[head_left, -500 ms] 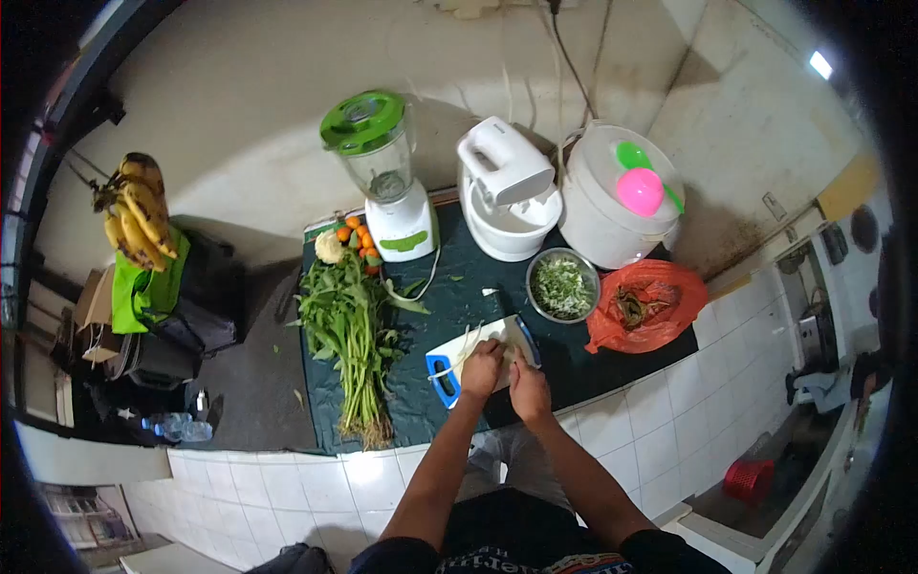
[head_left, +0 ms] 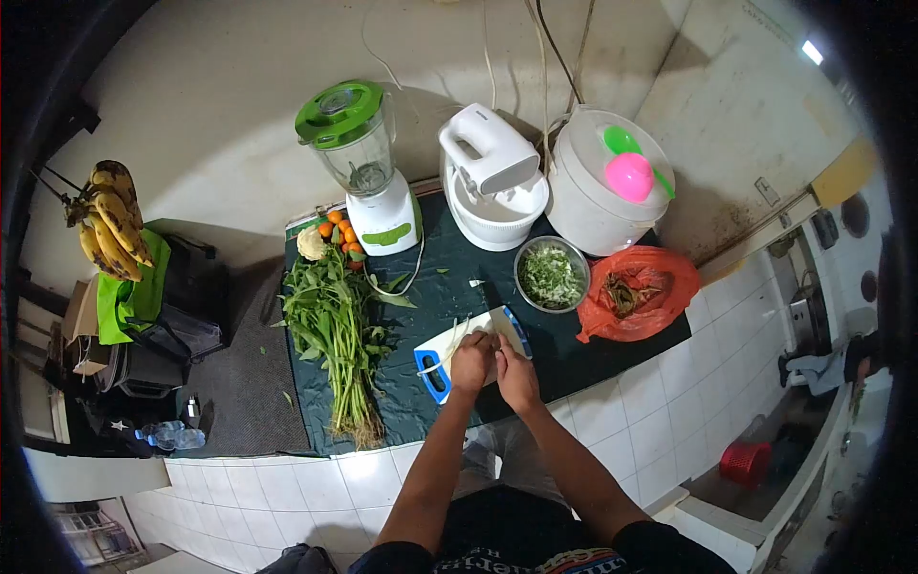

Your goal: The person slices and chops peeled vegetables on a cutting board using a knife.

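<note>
A white cutting board with blue handles point(head_left: 433, 379) lies on the dark green table cover. Over its middle, my left hand point(head_left: 471, 363) is closed, with pale stalks point(head_left: 453, 337) sticking out past it to the left. Close beside it my right hand point(head_left: 516, 375) is closed too, its fingertips near those of the left. What the fingers of either hand hold is too small to make out. Behind the board to the right stands a metal bowl of chopped greens point(head_left: 552, 275).
A leafy bundle point(head_left: 346, 335) lies left of the board, below a cauliflower piece point(head_left: 311, 243) and orange vegetables. Along the wall stand a blender point(head_left: 382, 215), a white mixer point(head_left: 492, 153) and a round white container point(head_left: 598, 215). A red plastic bag point(head_left: 612, 323) lies at the right.
The whole view has shifted, so the table things appear slightly further left and higher. Both hands remain over the board, now closer together.
</note>
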Tool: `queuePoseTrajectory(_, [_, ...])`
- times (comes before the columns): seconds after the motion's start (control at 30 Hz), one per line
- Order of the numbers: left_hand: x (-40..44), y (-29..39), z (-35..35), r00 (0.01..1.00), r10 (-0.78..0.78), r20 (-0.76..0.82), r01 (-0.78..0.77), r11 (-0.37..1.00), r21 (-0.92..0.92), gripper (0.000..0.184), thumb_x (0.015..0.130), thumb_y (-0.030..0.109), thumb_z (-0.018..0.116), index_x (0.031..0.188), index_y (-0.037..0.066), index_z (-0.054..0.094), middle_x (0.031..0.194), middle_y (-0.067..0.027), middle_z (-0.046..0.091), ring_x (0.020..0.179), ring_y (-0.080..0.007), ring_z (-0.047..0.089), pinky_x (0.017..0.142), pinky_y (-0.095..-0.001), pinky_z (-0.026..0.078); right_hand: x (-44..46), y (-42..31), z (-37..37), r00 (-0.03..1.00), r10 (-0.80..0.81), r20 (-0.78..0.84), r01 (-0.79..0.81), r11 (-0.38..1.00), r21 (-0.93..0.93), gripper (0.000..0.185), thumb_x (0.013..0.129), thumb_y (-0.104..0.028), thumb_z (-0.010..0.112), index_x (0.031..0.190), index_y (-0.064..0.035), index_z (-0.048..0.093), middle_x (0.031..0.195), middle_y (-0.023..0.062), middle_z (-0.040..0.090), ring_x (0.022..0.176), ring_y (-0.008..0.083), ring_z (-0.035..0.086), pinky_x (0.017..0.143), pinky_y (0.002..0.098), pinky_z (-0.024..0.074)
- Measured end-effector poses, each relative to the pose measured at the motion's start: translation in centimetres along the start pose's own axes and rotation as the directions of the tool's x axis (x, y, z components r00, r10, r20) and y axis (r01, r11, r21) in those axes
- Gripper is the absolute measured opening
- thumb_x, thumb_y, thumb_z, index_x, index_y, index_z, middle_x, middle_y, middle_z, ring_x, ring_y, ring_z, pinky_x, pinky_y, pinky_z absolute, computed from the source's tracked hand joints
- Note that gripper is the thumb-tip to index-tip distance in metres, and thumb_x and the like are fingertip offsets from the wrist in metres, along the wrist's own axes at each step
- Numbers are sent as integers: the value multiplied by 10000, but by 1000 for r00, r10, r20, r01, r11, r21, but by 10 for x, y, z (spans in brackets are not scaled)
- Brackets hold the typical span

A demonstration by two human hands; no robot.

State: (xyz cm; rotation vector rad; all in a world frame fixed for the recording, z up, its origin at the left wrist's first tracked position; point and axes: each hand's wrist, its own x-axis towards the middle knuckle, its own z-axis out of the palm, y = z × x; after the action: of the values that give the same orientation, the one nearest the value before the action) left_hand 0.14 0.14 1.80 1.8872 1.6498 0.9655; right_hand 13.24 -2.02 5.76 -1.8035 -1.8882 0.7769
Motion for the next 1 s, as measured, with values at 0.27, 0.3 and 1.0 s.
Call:
queuePoseTrajectory(0.27, [-4, -13, 4, 999, 25, -25, -25, 1000, 5, 264, 806, 59, 651, 1056, 60, 735, 1046, -104, 694, 996, -326, 659, 856, -416, 556, -22, 0, 3, 999, 1, 36, -1, 1000, 8, 452, 1025, -201, 533, 1454, -63, 498, 1046, 285, 689, 948, 468, 671, 817, 517, 542])
queuePoseTrajectory(0.3, [-4, -11, 5, 1000, 13, -16, -13, 1000, 21, 265, 804, 59, 651, 1055, 61, 734, 1046, -103, 694, 999, -324, 658, 860, -414, 556, -22, -1, 6, 1000, -9, -5, 9, 1000, -20, 455, 1022, -200, 539, 1456, -70, 499, 1044, 282, 688, 950, 468, 668, 819, 516, 540])
queuePoseTrajectory(1.0, [0, -3, -3, 1000, 13, 8, -13, 1000, 7, 227, 812, 77, 660, 1025, 17, 710, 1017, -146, 682, 941, -375, 660, 828, -447, 557, -7, -6, 13, 998, 28, -59, -30, 999, -25, 457, 1032, -228, 535, 1474, -119, 499, 1018, 276, 686, 909, 474, 671, 799, 533, 534])
